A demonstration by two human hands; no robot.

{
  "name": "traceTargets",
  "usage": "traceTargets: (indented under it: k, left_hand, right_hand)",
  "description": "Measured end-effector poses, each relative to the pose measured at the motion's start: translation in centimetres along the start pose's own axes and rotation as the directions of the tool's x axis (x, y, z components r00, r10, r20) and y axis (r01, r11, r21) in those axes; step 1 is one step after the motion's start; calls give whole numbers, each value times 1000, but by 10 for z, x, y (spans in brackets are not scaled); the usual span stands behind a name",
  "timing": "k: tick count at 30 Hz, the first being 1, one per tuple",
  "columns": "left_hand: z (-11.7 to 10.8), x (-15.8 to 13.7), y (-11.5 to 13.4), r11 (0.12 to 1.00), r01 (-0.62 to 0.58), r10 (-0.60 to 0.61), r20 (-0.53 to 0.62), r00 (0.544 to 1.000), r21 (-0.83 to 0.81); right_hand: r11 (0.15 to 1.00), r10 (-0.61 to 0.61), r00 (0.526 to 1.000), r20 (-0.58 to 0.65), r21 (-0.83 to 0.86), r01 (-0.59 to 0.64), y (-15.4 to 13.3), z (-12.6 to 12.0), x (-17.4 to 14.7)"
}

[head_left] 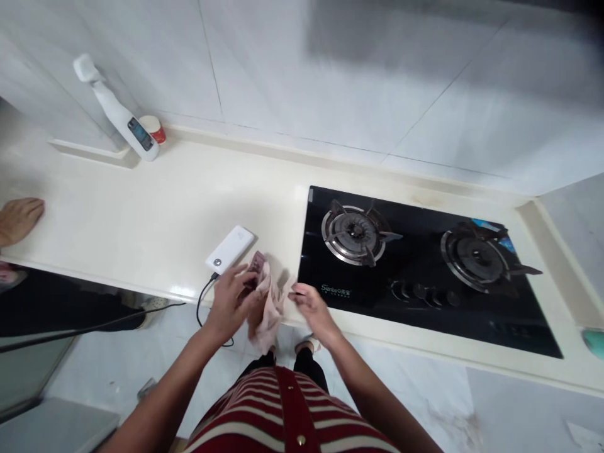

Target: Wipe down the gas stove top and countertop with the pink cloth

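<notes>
A crumpled pale-pink cloth (268,318) hangs at the front edge of the counter, partly blurred. On its left side, my left hand (232,299) is closed around it, with a darker pinkish fold showing at the fingers. My right hand (312,307) pinches a thin raised corner of the same cloth. Just beyond my left hand lies a white power bank (230,247). A black cable (201,305) is plugged into it and droops over the counter edge.
To the right, a black gas hob (377,283) with two burners is set into the cream counter (155,214). A white handheld device (123,123) and a red-and-white paper cup (153,128) stand by the wall. Another person's hand (19,220) rests at far left.
</notes>
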State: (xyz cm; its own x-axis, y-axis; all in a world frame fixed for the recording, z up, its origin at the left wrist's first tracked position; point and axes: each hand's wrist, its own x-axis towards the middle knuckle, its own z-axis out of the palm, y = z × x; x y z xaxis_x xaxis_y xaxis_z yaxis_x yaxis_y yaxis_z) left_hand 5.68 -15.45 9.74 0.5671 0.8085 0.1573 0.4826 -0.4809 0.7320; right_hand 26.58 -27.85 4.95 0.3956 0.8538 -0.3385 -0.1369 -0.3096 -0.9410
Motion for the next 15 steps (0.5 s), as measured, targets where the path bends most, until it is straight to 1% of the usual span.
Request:
traceTargets:
  k: [2, 3, 4, 5, 6, 7, 9, 11, 12, 13, 14, 15]
  left_hand:
    - [18, -9, -10, 999, -46, 43, 81, 996, 30]
    - [26, -15, -14, 998, -56, 52, 106, 993, 30]
    - [32, -21, -17, 998, -54, 52, 113, 992, 17]
    - [37, -27, -19, 999, -40, 41, 106, 993, -13]
    - [39, -32, -20, 998, -10, 15, 90, 996, -62]
    - [39, -36, -20, 991, 40, -30, 76, 997, -128]
    - [35, -40, -20, 944, 178, -162, 78, 984, -279]
    - [28, -40, -22, 878, 296, -274, 111, 955, -377]
    - [25, -39, -23, 857, 327, -302, 126, 945, -399]
    - [23, -38, -25, 850, 339, -311, 134, 941, -405]
    - [23, -38, -28, 852, 337, -310, 133, 941, -400]
    - [23, -37, -30, 861, 327, -301, 129, 945, -389]
  right_hand:
    - [997, -31, 985, -170, -78, 18, -8, -21, 2]
    - [991, -73, 969, -236, -129, 44, -14, -25, 2]
    - [978, -139, 955, -263, -186, 91, -22, -26, 1]
    - [958, -213, 944, -251, -241, 152, -30, -21, 1]
    - [932, -284, 937, -202, -287, 221, -39, -13, 1]
    - [901, -343, 931, -122, -322, 290, -46, -1, 3]
    - [825, -409, 906, 105, -382, 417, -56, 25, 6]
    - [711, -404, 858, 317, -482, 512, -54, 46, 8]
    - [634, -382, 838, 390, -549, 545, -48, 50, 8]
    - [552, -358, 827, 434, -616, 562, -39, 51, 6]
    - [478, -341, 827, 447, -675, 562, -29, 47, 2]
    - [423, -337, 835, 435, -722, 547, -18, 38, -3]
